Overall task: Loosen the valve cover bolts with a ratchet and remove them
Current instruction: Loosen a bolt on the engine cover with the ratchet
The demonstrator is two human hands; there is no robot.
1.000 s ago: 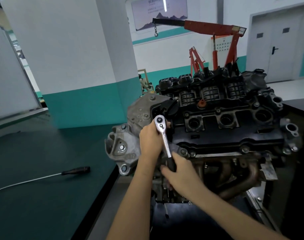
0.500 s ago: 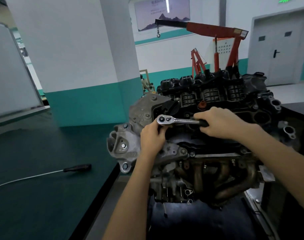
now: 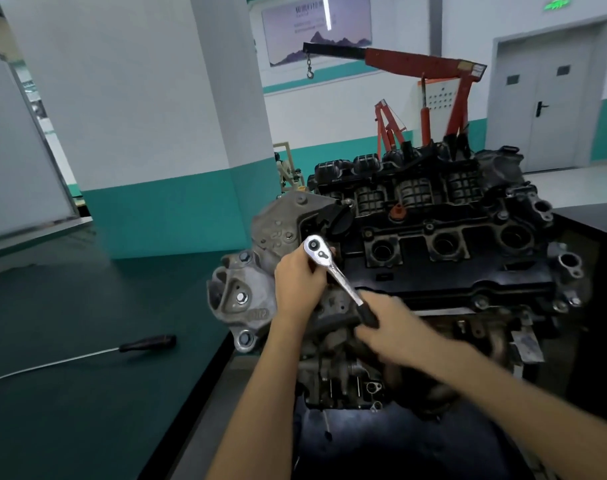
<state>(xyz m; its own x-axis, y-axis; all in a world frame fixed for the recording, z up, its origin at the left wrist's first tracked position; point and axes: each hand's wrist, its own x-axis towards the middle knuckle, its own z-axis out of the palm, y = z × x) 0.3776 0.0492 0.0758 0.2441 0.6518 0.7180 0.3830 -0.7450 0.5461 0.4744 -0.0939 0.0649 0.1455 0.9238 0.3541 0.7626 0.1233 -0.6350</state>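
A chrome ratchet point(image 3: 333, 268) with a black grip sits head-down on the near left corner of the black valve cover point(image 3: 444, 271). The bolt under its head is hidden. My left hand point(image 3: 300, 282) curls around the ratchet just below the head, steadying it. My right hand point(image 3: 392, 323) grips the black handle, which points down and to the right toward me; this hand is blurred by motion. Other valve cover bolts point(image 3: 481, 301) show along the cover's front edge.
The engine point(image 3: 433, 358) stands on a dark stand, with a grey timing cover and mount bracket point(image 3: 239, 292) at its left end. A long screwdriver point(image 3: 122, 349) lies on the green bench at left. A red engine crane point(image 3: 433, 84) stands behind.
My right hand swung the ratchet handle from pointing right across the cover back down toward me. One second ago it pointed nearly straight down. My left hand stayed at the ratchet head.
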